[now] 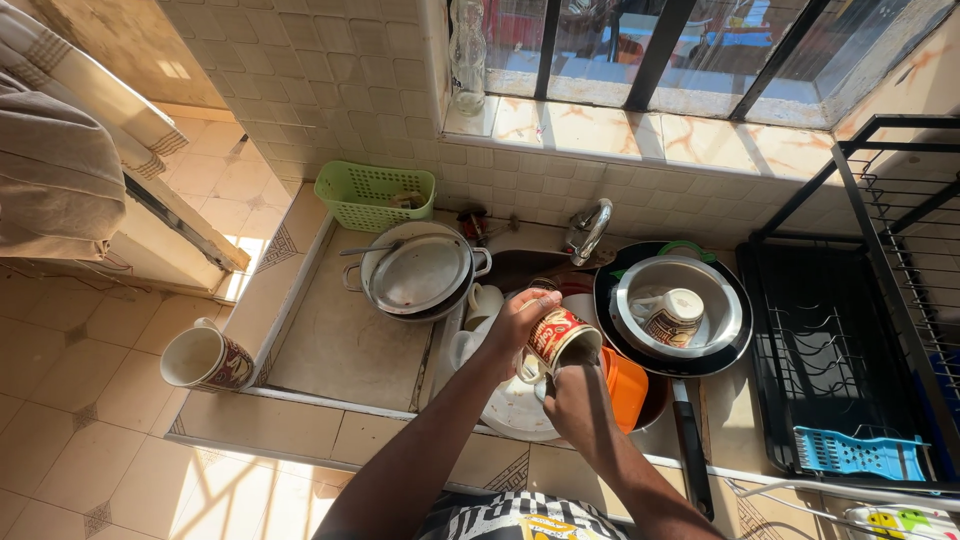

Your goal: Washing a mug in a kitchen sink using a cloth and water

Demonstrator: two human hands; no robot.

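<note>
A person's left hand [515, 325] wraps around a red patterned mug [560, 338], tilting it over the sink [520, 262] of dirty dishes. The right hand [565, 400] sits at the mug's mouth, apparently scrubbing inside; its grip is hidden. A matching mug [672, 317] rests in a bowl [725, 310] nearby.

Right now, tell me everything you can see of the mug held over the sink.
The mug is red with pale patterned panels, seemingly glazed ceramic. It is tipped on its side, mouth toward the right. The left hand grips it from above with curled fingers; the right hand meets it from below at the mouth. It hangs over the sink and a white plate.
</note>
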